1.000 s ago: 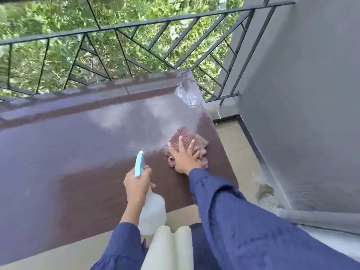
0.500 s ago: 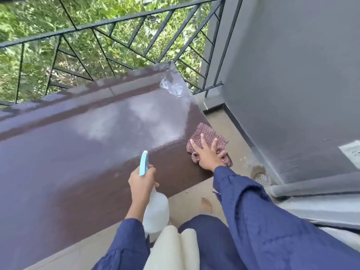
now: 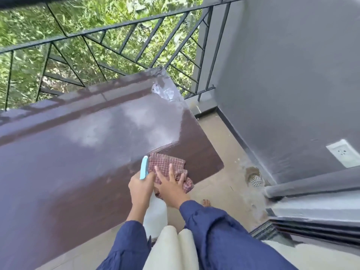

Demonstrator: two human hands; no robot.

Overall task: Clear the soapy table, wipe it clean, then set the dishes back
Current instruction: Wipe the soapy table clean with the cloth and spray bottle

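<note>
A dark brown table (image 3: 68, 172) fills the left and middle of the view, its surface wet and shiny, with a whitish soapy patch (image 3: 165, 92) at its far right corner. My right hand (image 3: 171, 188) lies flat with spread fingers on a reddish checked cloth (image 3: 165, 164), pressing it onto the table near the front right edge. My left hand (image 3: 141, 190) grips a white spray bottle (image 3: 155, 213) with a light blue trigger head (image 3: 144, 170), right beside the cloth. No dishes are in view.
A black metal railing (image 3: 116, 32) runs behind the table with greenery beyond. A grey wall (image 3: 292, 75) with a white socket (image 3: 344, 155) stands on the right. A floor drain (image 3: 255, 180) sits on the tiled floor, and a bare foot (image 3: 206, 202) shows below the table's edge.
My right hand has slid the cloth leftward across the table, from near the right edge to right beside the spray bottle. The left hand still holds the bottle.
</note>
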